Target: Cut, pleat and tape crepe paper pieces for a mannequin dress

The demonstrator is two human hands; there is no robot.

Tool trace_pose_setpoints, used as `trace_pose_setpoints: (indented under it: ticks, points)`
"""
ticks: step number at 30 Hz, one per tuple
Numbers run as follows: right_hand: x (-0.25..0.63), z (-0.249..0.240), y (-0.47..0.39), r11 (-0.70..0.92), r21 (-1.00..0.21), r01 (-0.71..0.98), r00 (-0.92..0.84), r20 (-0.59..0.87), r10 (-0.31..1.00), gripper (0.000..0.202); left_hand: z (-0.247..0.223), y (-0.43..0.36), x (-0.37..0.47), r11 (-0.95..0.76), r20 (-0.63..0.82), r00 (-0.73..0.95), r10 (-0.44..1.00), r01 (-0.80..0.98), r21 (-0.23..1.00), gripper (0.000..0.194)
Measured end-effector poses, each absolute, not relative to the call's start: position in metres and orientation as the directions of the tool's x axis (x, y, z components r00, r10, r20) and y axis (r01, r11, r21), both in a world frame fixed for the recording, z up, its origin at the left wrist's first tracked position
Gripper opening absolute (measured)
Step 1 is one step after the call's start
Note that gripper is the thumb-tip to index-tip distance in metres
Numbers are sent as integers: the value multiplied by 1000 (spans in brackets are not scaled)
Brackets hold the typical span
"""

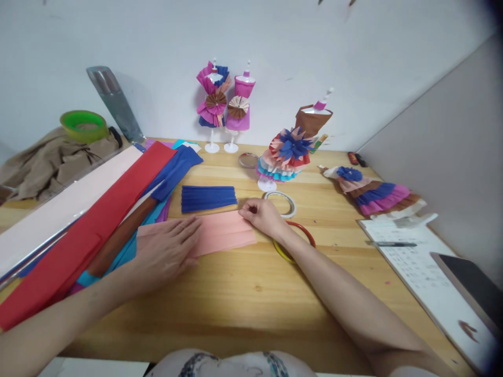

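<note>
A strip of pink crepe paper [226, 234] lies on the wooden table in front of me. My left hand [168, 251] rests flat on its left part, fingers stretched out. At the strip's upper right corner, my right hand [264, 217] has thumb and forefinger pinched together on the edge. Just beyond the strip is a pleated piece of blue crepe paper [209, 199]. A white tape roll [291, 209] stands close behind my right hand, and a red and yellow ring [310, 234] lies partly under my right forearm.
Folded red crepe paper [84, 246] tops a colourful pile at left. Small mannequins in paper dresses [243, 107] stand along the wall, with a larger dressed mannequin [314, 123] nearer. At right are another paper dress [377, 196], a white board [408, 272], a pen [396, 244] and a phone [467, 283].
</note>
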State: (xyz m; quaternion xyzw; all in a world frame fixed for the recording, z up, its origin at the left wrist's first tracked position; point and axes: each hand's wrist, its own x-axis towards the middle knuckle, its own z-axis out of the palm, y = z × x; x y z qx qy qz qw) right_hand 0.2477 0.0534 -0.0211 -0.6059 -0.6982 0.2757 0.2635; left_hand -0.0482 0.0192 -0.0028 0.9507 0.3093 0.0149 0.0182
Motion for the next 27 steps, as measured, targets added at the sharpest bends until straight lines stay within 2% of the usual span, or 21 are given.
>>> trace_pose_setpoints:
  ticks: [5, 13, 19, 25, 27]
  points:
    - [245, -24, 54, 203, -590, 781, -165, 119, 979, 13, -27, 20, -73, -781, -19, 781, 625, 625, -11, 76]
    - [250, -26, 62, 172, -633, 755, -112, 133, 985, 13, -21, 22, -79, -779, 2, 780, 626, 626, 32, 72]
    - [255, -14, 54, 227, -589, 775, -72, 274, 959, 15, -28, 24, -81, -776, 24, 777, 629, 627, 67, 71]
    - [244, -3, 32, 350, -613, 708, -344, 134, 930, 23, -30, 24, -84, -764, 34, 765, 643, 636, 108, 71]
    - [236, -4, 26, 337, -544, 769, -359, 69, 931, 25, -31, 25, -86, -767, 45, 768, 639, 632, 109, 72]
